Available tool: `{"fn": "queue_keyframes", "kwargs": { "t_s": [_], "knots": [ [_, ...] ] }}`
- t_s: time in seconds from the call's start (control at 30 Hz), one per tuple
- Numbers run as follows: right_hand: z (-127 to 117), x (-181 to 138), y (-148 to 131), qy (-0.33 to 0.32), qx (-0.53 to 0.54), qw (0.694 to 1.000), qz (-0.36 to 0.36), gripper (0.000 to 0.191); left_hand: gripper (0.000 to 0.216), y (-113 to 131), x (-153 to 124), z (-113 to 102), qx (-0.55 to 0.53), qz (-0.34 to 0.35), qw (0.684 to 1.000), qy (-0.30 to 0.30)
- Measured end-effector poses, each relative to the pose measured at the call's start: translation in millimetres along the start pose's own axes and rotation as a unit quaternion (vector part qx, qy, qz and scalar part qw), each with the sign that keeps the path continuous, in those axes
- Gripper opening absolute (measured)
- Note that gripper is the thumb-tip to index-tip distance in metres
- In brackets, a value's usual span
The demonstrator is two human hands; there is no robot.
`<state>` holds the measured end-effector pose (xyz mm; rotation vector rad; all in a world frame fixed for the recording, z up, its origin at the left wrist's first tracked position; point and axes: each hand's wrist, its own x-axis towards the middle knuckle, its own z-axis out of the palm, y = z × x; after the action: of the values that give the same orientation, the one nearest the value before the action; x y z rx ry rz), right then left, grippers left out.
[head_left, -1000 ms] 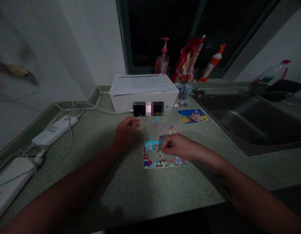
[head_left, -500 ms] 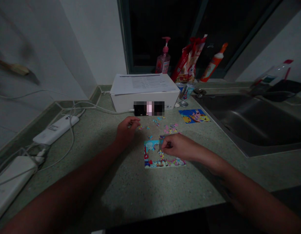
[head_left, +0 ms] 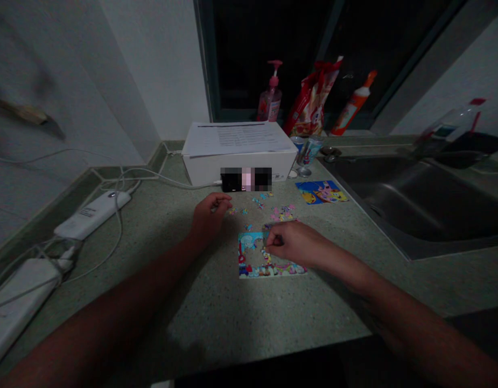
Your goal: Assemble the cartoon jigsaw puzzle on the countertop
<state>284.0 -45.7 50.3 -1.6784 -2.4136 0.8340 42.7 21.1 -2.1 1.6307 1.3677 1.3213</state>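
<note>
A partly built colourful jigsaw puzzle (head_left: 252, 258) lies on the speckled green counter (head_left: 232, 318). My right hand (head_left: 293, 243) rests over its upper right part, fingers pinched together on something I cannot make out. My left hand (head_left: 208, 214) lies curled on the counter to the puzzle's upper left, fingertips pressed together near several loose puzzle pieces (head_left: 283, 212). A colourful picture card (head_left: 321, 192) lies farther right.
A white box (head_left: 236, 156) with papers on top stands behind the pieces. A pink pump bottle (head_left: 268, 97), a red bag (head_left: 311, 99) and an orange bottle (head_left: 353, 105) stand at the window. A steel sink (head_left: 426, 205) is right; white power strips (head_left: 91, 215) and cables lie left.
My right hand has shifted slightly up and left over the puzzle. My left hand has hardly moved.
</note>
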Motion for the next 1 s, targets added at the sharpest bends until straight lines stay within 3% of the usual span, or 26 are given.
{"fn": "queue_keyframes", "kwargs": {
  "t_s": [0.3, 1.0],
  "knots": [
    [-6.4, -0.8, 1.9, -0.028, 0.006, 0.999, -0.023, 0.011, 0.015, -1.1, 0.4, 0.2, 0.002, 0.012, 1.000, 0.000],
    [-3.4, -0.2, 0.7, -0.025, -0.021, 0.999, -0.027, 0.011, 0.014, 0.6, -0.4, -0.3, -0.005, 0.005, 1.000, -0.001]
  ]
}}
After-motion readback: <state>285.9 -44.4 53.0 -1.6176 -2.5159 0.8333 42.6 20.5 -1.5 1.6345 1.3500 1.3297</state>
